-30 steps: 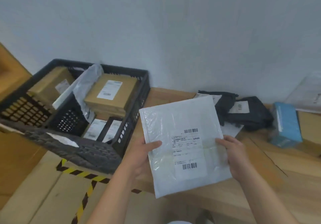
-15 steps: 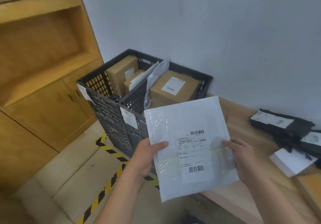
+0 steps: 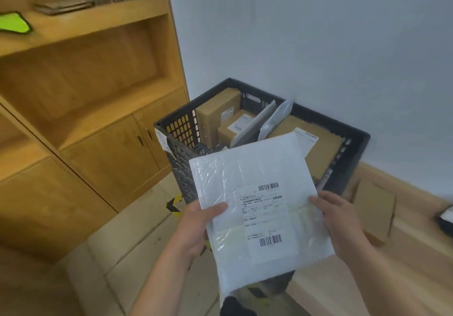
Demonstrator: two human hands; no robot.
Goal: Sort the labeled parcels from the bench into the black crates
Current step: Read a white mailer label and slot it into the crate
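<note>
here, the white padded parcel (image 3: 257, 205) was held up in the air, tilted slightly, with its lower half in front of the black crates (image 3: 362, 139) and clear of the bench (image 3: 416, 254). its printed label (image 3: 266, 215) faced the camera, one barcode at the top and one at the bottom. the left hand (image 3: 196, 227) gripped the parcel's left edge, thumb (image 3: 215, 209) pressed flat on the front and the fingers hidden behind. the right hand (image 3: 340, 222) gripped the right edge, fingers curled onto the front beside the label. the two hands were apart, the label between them.

behind the parcel, the crates stood against the pale wall (image 3: 318, 33), side by side. the one nearer the shelving held an upright brown box (image 3: 215, 114) and a lower labelled brown box (image 3: 235, 129). grey and white mailers (image 3: 274, 119) leaned at the divide. the one nearer the bench held a wide flat brown box (image 3: 326, 149), its label partly covered by the parcel's top corner.

a flat piece of cardboard (image 3: 375, 205) lay on the bench just beside the crates, and a dark parcel (image 3: 446, 217) showed at the frame's right edge. yellow and black tape (image 3: 175, 205) marked the floor. the wooden shelving (image 3: 98, 95) stood to the left, with a bright green object (image 3: 13, 22) on one shelf.
</note>
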